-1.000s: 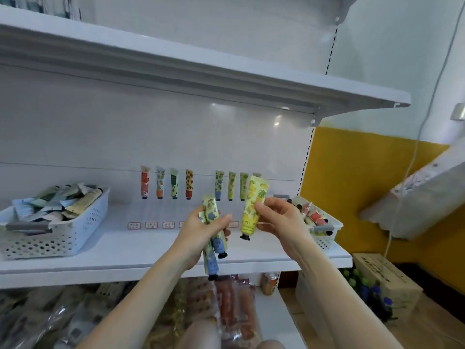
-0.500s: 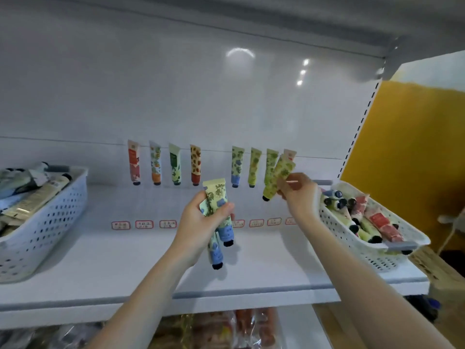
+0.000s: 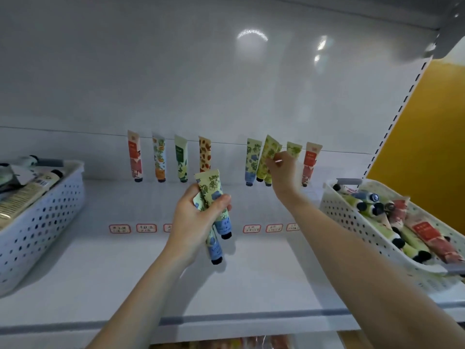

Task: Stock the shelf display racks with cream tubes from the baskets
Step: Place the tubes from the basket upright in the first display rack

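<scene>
Right hand point(image 3: 280, 170) pinches a yellow-green tube point(image 3: 268, 154) up at the back rack, just beside the hanging blue-flowered tube point(image 3: 252, 159); left hand point(image 3: 196, 217) grips two blue-and-green tubes point(image 3: 214, 195), caps down, over the white shelf point(image 3: 125, 273); left basket point(image 3: 45, 222) and right basket point(image 3: 352, 217) both have tubes in them; four more tubes point(image 3: 181, 158) hang further left; tiny red-edged labels point(image 3: 146, 228) sit below.

Nothing legible rn: red-bordered shelf tags point(image 3: 120, 228) are seen w/ print too blurred to be read, lettering on the blue-ended tube point(image 3: 215, 249) is smeared, and barcode sticker point(image 3: 40, 183) digits in the left-side basket point(image 3: 50, 222) can't be made out.
</scene>
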`<state>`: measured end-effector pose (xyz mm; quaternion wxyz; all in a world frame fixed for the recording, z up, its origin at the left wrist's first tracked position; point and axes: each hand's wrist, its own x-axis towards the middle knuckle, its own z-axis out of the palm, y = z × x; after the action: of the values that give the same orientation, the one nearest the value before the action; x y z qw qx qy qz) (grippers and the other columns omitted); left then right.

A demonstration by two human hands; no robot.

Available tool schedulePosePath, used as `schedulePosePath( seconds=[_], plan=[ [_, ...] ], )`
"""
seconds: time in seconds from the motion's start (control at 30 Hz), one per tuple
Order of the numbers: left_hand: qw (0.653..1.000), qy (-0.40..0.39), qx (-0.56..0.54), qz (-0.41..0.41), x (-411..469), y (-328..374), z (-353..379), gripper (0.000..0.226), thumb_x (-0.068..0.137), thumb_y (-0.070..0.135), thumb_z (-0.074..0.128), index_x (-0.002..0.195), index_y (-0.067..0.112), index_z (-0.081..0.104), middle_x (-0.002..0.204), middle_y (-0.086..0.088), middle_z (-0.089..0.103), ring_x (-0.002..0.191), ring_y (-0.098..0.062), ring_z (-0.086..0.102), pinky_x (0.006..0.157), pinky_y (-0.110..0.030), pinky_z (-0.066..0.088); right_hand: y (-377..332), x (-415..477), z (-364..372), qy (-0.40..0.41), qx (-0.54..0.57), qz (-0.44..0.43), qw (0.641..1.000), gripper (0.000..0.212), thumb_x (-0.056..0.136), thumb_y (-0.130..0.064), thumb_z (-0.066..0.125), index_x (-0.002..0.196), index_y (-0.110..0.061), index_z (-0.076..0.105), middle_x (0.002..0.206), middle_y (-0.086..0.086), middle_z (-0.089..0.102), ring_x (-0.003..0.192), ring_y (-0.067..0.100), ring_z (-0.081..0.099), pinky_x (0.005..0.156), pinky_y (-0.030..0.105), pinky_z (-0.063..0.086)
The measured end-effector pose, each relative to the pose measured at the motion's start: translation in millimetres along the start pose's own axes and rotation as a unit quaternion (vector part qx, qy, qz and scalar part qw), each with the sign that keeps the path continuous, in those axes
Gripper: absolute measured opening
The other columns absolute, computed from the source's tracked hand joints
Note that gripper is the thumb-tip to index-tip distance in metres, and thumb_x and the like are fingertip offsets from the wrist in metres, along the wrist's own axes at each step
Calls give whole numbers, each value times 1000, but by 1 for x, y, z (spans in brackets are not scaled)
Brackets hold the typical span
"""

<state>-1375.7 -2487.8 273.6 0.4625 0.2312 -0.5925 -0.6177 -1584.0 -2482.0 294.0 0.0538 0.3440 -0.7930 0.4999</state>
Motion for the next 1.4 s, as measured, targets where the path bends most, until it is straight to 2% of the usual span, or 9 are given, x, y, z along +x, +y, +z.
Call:
schedulePosePath(
  seconds=[0.17, 0.3, 0.47, 0.63, 0.8, 1.07, 1.17, 1.27, 1.4],
  plan=[
    [1000, 7, 1, 0, 4, -3, 0, 12, 84, 8, 66, 88, 16, 58, 68, 7, 69, 74, -14, 69, 69, -22, 54, -2, 2, 1, -7, -29, -11, 999, 21, 91, -12, 54, 92, 8, 62, 85, 24, 64, 71, 33, 54, 57, 29, 31],
    [1000, 6, -4, -1, 7, -3, 3, 12, 84, 7, 66, 87, 15, 57, 66, 9, 69, 71, -11, 68, 67, -19, 54, 1, 5, 5, -25, -79, -17, 996, 21, 93, -12, 51, 90, 6, 61, 80, 21, 63, 64, 21, 45, 48, 28, 26],
    [1000, 4, -17, -9, 8, -4, 4, 12, 84, 7, 65, 88, 15, 57, 66, 10, 69, 71, -10, 69, 65, -18, 54, 3, 3, 9, -31, -118, -20, 992, 21, 93, -12, 50, 83, 4, 60, 68, 10, 53, 60, 21, 43, 45, 25, 24],
    [1000, 1, -21, -19, 7, -7, 4, 12, 83, 7, 66, 89, 14, 57, 68, 10, 69, 72, -11, 70, 64, -18, 54, 1, 5, 10, -44, -138, -36, 989, 19, 94, -10, 50, 83, 3, 59, 70, 10, 52, 63, 22, 45, 46, 27, 29],
    [999, 4, -23, -26, 6, -8, 6, 13, 82, 6, 66, 88, 13, 57, 69, 8, 68, 70, -10, 70, 61, -17, 53, 2, 4, 11, -44, -144, -37, 988, 20, 95, -9, 47, 79, 0, 56, 72, 11, 52, 66, 23, 46, 57, 29, 35],
    [1000, 7, -13, -28, 5, -5, 10, 12, 82, 6, 66, 87, 13, 57, 75, 2, 68, 68, -8, 69, 61, -16, 53, -2, 10, 11, -66, -170, -15, 983, 22, 94, -6, 48, 72, -4, 48, 76, 12, 53, 70, 25, 49, 59, 30, 37],
    [999, 7, -12, -31, 7, -5, 12, 13, 82, 7, 66, 86, 14, 56, 75, 2, 68, 69, -9, 69, 61, -16, 53, -3, 14, 12, -64, -180, -1, 982, 35, 93, -4, 49, 60, -9, 40, 76, 12, 53, 69, 24, 49, 57, 28, 37],
    [999, 8, -5, -33, 8, -6, 13, 13, 83, 7, 66, 86, 14, 56, 77, 1, 68, 69, -8, 69, 60, -15, 52, -2, 17, 13, -69, -187, 3, 980, 31, 93, -2, 49, 63, -8, 43, 76, 11, 53, 68, 24, 49, 54, 28, 35],
    [999, 10, 5, -35, 8, -4, 13, 13, 82, 7, 67, 87, 15, 57, 77, 3, 68, 70, -9, 70, 63, -17, 52, 1, 19, 12, -76, -188, -4, 979, 30, 92, -1, 49, 63, -7, 44, 74, 12, 53, 65, 24, 49, 41, 23, 28]
  ],
)
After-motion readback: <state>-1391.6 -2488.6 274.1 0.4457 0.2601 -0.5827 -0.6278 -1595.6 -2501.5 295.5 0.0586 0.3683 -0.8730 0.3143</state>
